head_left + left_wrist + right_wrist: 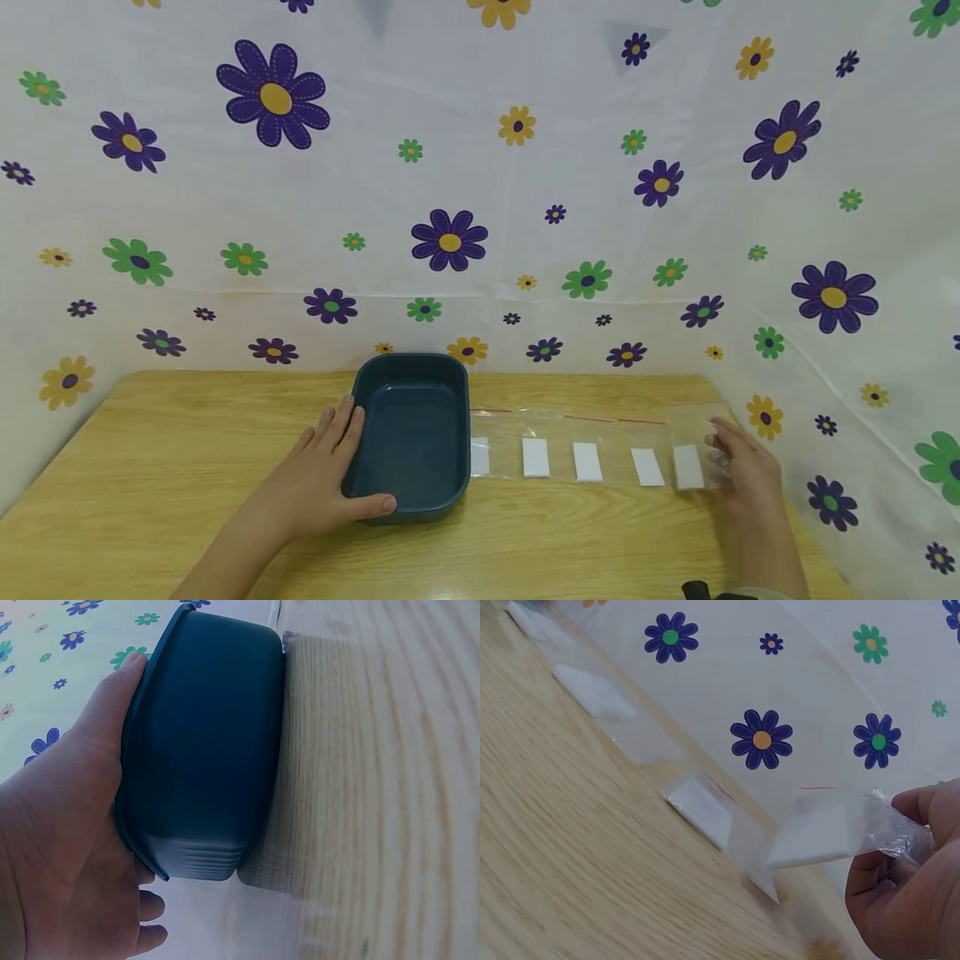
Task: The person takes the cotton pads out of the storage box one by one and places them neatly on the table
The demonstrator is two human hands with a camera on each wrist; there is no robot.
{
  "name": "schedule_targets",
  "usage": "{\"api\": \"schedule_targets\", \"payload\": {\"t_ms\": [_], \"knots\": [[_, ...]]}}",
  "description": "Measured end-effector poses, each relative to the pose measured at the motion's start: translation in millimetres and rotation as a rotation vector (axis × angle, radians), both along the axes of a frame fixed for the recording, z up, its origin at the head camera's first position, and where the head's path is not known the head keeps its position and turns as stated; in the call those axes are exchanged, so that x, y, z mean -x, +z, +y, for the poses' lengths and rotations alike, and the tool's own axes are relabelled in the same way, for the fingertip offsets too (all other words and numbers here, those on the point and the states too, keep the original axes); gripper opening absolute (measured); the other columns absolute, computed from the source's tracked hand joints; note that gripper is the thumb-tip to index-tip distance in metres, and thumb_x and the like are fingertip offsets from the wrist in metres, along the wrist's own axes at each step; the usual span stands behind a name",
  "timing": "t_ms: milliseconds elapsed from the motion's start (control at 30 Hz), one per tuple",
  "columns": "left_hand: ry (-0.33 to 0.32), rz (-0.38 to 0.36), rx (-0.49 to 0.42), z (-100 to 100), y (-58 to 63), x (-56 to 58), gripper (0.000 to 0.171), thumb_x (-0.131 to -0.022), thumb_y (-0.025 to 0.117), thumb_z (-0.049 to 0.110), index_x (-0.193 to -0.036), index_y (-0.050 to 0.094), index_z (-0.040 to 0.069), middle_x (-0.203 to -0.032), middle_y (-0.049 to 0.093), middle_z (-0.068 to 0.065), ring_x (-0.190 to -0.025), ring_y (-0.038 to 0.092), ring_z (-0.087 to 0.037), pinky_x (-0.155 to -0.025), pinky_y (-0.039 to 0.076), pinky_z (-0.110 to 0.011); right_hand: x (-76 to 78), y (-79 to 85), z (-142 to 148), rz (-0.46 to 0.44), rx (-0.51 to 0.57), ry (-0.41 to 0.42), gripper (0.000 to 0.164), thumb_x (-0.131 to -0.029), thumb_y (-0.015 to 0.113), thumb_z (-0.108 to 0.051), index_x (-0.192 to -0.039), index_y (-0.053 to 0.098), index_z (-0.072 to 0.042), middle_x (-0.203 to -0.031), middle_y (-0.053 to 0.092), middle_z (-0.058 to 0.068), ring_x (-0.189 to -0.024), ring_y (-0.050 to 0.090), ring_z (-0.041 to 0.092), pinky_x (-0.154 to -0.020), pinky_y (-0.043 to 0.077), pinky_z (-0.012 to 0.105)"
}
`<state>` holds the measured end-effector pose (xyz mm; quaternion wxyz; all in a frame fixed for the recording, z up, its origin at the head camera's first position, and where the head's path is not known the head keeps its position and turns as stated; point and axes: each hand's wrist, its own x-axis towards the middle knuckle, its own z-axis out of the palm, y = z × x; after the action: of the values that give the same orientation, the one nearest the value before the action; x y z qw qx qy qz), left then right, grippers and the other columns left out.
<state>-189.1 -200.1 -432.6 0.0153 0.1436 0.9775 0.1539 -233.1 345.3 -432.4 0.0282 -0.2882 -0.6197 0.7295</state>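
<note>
A dark blue rectangular plastic tub (411, 512) stands on the wooden table. My left hand (318, 475) rests against its left side, fingers spread along the rim and the thumb on the front edge. In the left wrist view, the left hand (82, 825) lies along the rim of the tub (206, 742). My right hand (750, 475) pinches the right edge of a clear zip bag (687, 462) with a white block inside. Seen from the right wrist, this bag (821, 829) is raised off the table, its plastic bunched between thumb and fingers of the right hand (915, 892).
Several similar clear bags with white blocks lie in a row right of the tub, among them one bag (647, 467) nearest the held one. The leftmost bag (481, 457) is partly covered by the tub. A flower-print cloth (585, 183) hangs behind the wooden table (525, 542).
</note>
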Motion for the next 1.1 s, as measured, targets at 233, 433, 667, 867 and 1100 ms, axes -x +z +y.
{"api": "schedule_targets", "payload": {"t_ms": [233,433,667,867,1100], "knots": [[0.001,-0.004,-0.005,1.0,2.4,-0.2,0.128,-0.073,0.054,0.088,-0.158,0.019,-0.001,-0.167,0.005,-0.02,-0.15,0.011,-0.048,-0.116,0.016,-0.067,-0.7,-6.4,10.5,-0.073,-0.115,-0.002,0.046,-0.101,0.055,-0.043,-0.145,0.052,-0.028,-0.087,0.067,-0.022,-0.083,0.052,0.005,-0.064,0.042,0.023],[0.004,-0.019,-0.009,0.3,3.1,-1.5,0.128,-0.073,0.054,0.088,-0.158,0.018,-0.001,-0.167,0.004,-0.02,-0.15,0.01,-0.048,-0.116,0.016,-0.067,-0.2,-11.8,12.1,-0.066,-0.168,0.018,0.055,-0.098,0.059,-0.046,-0.145,0.049,-0.019,-0.08,0.067,-0.025,-0.082,0.057,-0.001,-0.073,0.044,0.021],[0.001,-0.012,-0.014,-0.5,0.6,-2.5,0.127,-0.074,0.055,0.087,-0.158,0.018,0.0,-0.167,0.003,-0.019,-0.15,0.01,-0.048,-0.117,0.016,-0.067,0.5,-14.0,13.9,-0.06,-0.199,0.03,0.074,-0.097,0.056,-0.054,-0.156,0.034,-0.014,-0.09,0.062,-0.028,-0.092,0.058,-0.004,-0.088,0.043,0.017],[-0.01,0.003,-0.014,0.1,1.2,-3.0,0.125,-0.074,0.056,0.086,-0.158,0.019,0.0,-0.167,0.004,-0.02,-0.15,0.01,-0.049,-0.117,0.016,-0.067,-1.5,-13.2,11.1,0.009,-0.179,-0.087,0.051,-0.1,0.056,-0.045,-0.145,0.047,-0.023,-0.106,0.059,-0.015,-0.087,0.061,-0.004,-0.074,0.053,0.014],[-0.01,0.009,-0.003,0.4,4.0,-2.8,0.126,-0.074,0.054,0.087,-0.158,0.02,0.0,-0.167,0.005,-0.02,-0.149,0.011,-0.05,-0.116,0.017,-0.067,1.8,-11.2,6.9,0.054,-0.136,-0.144,0.041,-0.097,0.064,-0.034,-0.135,0.054,-0.023,-0.115,0.056,-0.012,-0.095,0.06,0.0,-0.077,0.054,0.014]]}}
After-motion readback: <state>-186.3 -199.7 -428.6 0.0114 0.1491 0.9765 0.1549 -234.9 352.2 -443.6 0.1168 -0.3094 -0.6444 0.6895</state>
